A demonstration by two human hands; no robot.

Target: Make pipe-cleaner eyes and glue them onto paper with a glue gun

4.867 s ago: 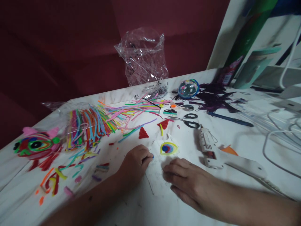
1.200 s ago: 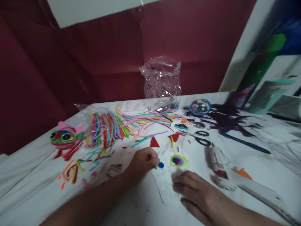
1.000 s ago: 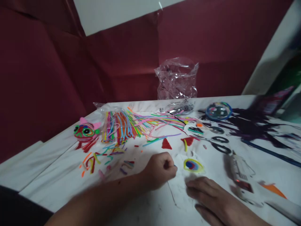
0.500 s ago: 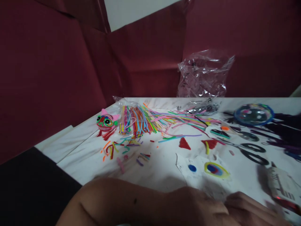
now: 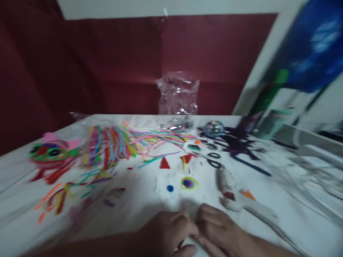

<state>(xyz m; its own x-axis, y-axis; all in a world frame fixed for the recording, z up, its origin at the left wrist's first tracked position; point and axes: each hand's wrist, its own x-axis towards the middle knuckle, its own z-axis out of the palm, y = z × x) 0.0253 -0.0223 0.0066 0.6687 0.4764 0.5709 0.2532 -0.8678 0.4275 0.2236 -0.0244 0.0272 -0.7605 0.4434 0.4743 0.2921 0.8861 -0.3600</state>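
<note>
Low in the view, my left hand (image 5: 171, 228) and my right hand (image 5: 222, 225) meet, fingers curled in and touching. What they pinch is hidden and blurred. Just beyond them lies a white paper piece (image 5: 177, 192) bearing a blue dot (image 5: 170, 188) and a yellow-edged eye shape (image 5: 189, 183). Two red fuzzy triangles lie past it, one a plain red triangle (image 5: 164, 163). To the right of my right hand rests a white corded tool (image 5: 258, 210) that looks like a glue gun, blurred.
Colourful pipe cleaners (image 5: 112, 142) spread across the back left, beside a green and pink animal-face figure (image 5: 55, 153). Black-handled scissors (image 5: 214, 159), a round decorated dome (image 5: 213, 128) and dark purple strands (image 5: 238, 141) lie right of centre. A clear plastic bag (image 5: 178, 94) stands behind.
The view has swung right, bringing a blue bag and clear containers into sight. Both hands now show near the bottom centre; before, a forearm crossed the front and the hands were partly cut off.
</note>
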